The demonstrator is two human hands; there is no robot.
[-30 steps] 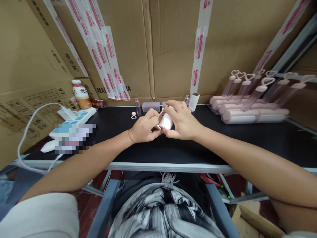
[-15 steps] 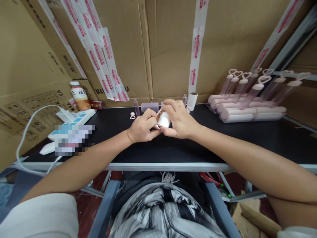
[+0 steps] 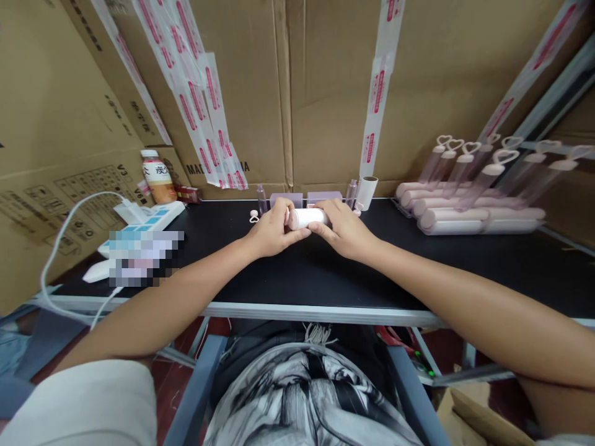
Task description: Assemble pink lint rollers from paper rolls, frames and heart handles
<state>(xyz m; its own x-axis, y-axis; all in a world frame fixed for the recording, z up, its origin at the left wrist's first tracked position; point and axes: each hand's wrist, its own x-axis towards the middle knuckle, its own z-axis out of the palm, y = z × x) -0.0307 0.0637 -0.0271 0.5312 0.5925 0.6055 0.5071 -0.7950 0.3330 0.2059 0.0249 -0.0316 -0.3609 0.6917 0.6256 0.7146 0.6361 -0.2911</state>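
Observation:
A white and pink cylinder (image 3: 307, 218) lies level between both hands, over the black tabletop. My left hand (image 3: 277, 229) has its fingers wrapped round the pink left end. Round the right end, my right hand (image 3: 341, 228) is closed, with the thumb below. Behind the hands stand two lilac blocks (image 3: 286, 199), a slim translucent bottle (image 3: 262, 199) on the left and another (image 3: 351, 192) on the right. A small pink heart-shaped piece (image 3: 253, 216) rests beside the left bottle. The white tube (image 3: 367, 192) stands upright at the back right.
Pink cylinders (image 3: 481, 217) and clear tubes with heart-shaped tops (image 3: 483, 179) are stacked at the right. On the left are a drink bottle (image 3: 158, 178), a power strip (image 3: 153, 222) with a white cable, and a blurred-out item (image 3: 144, 257). Cardboard (image 3: 334, 93) walls the back.
The cylinder has turned from tilted to level, with its pink end now at my left hand. My right hand has lowered and lies round the other end. The camera view has shifted slightly.

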